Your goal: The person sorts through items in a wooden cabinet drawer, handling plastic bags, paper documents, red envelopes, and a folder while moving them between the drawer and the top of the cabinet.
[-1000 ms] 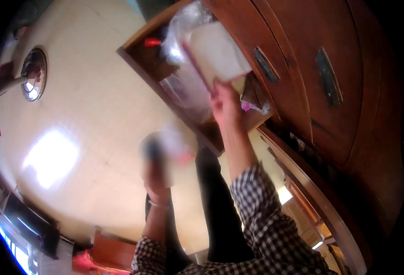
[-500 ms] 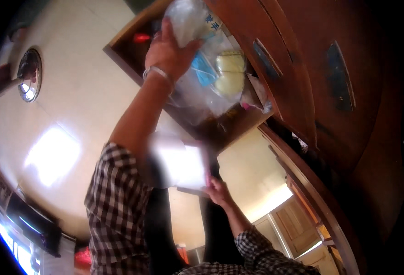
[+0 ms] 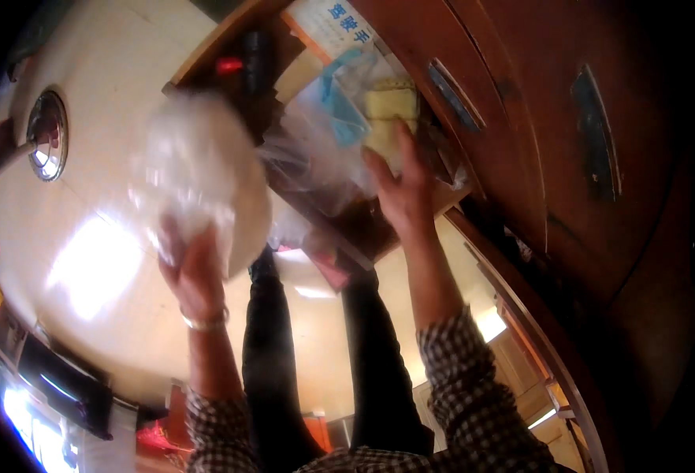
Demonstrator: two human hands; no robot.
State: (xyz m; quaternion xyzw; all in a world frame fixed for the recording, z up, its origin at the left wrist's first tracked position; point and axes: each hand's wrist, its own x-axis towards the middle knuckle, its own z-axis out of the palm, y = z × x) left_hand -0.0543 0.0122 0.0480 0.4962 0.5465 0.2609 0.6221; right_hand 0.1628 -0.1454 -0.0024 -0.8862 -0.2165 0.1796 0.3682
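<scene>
My left hand [image 3: 194, 276] is closed on a bulky, whitish plastic bag [image 3: 198, 158], lifted to the left of an open wooden drawer [image 3: 206, 49]. My right hand [image 3: 406, 189] reaches into the drawer with thumb and forefinger apart. Its fingertips are at a pale yellow wrapped bundle [image 3: 391, 104]; whether they touch it I cannot tell. Clear plastic wrapping [image 3: 308, 150] and a light blue piece [image 3: 340, 110] that looks like a face mask lie beside the bundle. A printed white and orange booklet [image 3: 324, 27] rests at the drawer's far end.
A black cylinder [image 3: 257, 67] and a small red object [image 3: 228, 65] sit in the drawer's far left corner. A white and pink item [image 3: 316, 276] shows below the drawer, by my legs. Dark wooden drawer fronts [image 3: 552, 126] rise on the right. A round metal stand base [image 3: 48, 138] is at left.
My left hand has drawn the plastic bag out of the drawer, leftward and nearer, baring the booklet. My right hand has let go of the white and pink item and moved up into the drawer.
</scene>
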